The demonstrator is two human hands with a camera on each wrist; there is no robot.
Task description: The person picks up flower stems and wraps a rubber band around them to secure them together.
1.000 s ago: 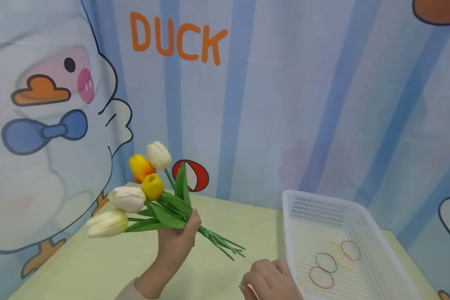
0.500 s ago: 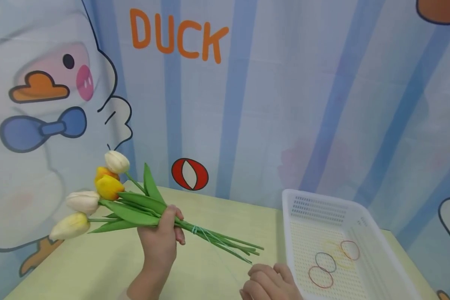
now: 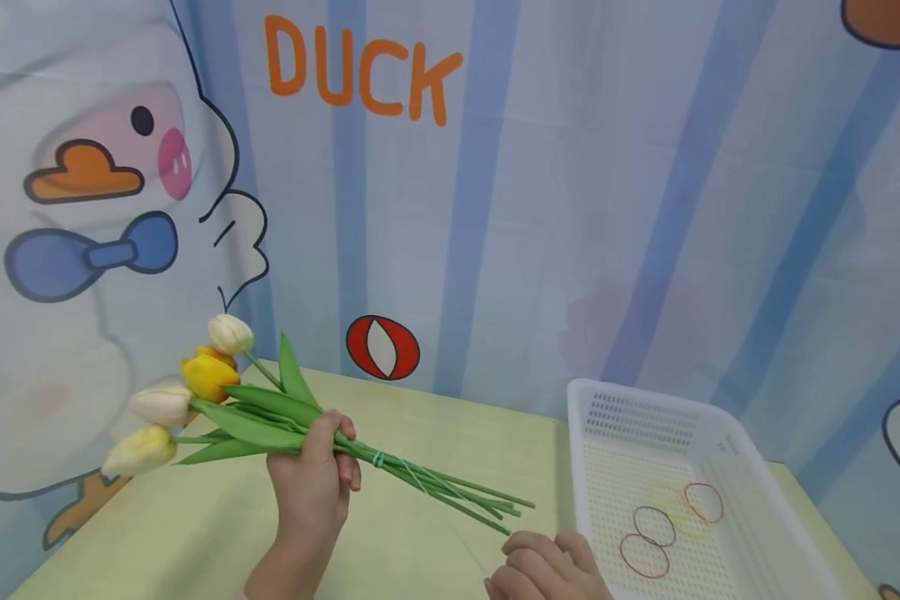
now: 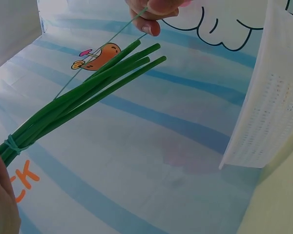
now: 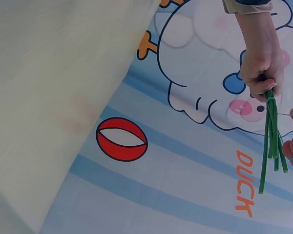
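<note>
A bunch of artificial tulips (image 3: 261, 427), white, yellow and orange with green leaves, slants over the table, flower heads to the left. My left hand (image 3: 306, 483) grips it around the stems just below the leaves. A thin teal rubber band (image 4: 13, 144) is wound around the stems beside that hand. From there the band runs stretched along the stems to my right hand (image 3: 546, 568), whose curled fingers pinch it near the stem ends. In the right wrist view, the cut ends of the stems (image 5: 272, 139) hang beside the right fingertips (image 5: 289, 148).
A white perforated basket (image 3: 581, 467) stands on the table at the right, close to the right hand. Several loose rubber bands (image 3: 644, 556), red, dark and yellow, lie inside it. A curtain (image 3: 540, 208) printed with a duck hangs behind the pale yellow table (image 3: 195, 533).
My left hand has moved left with the tulips, and the stem ends have swung slightly right. The right hand has hardly moved and keeps hold of the stretched rubber band.
</note>
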